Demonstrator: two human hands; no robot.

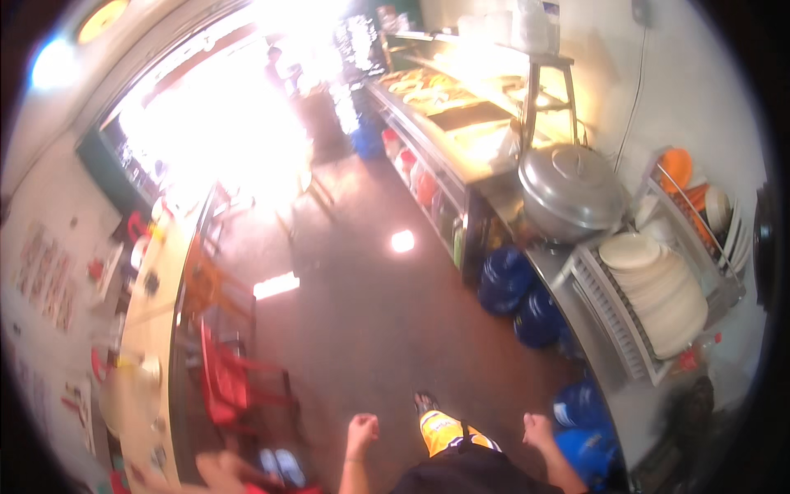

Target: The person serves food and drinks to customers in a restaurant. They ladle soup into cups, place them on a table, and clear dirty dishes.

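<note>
My left hand is loosely closed at the lower middle, above the dark floor, with nothing seen in it. On the right, my right hand is also curled closed beside the steel counter, near the blue water jugs below it. No object shows in its fingers. Between the hands are my dark top, yellow shorts and one sandaled foot. The scene is somewhat blurred.
A large lidded metal pot and a rack of white plates stand on the counter. A glass display case is beyond. A red plastic chair stands by the long table at left. Another person's arm shows lower left.
</note>
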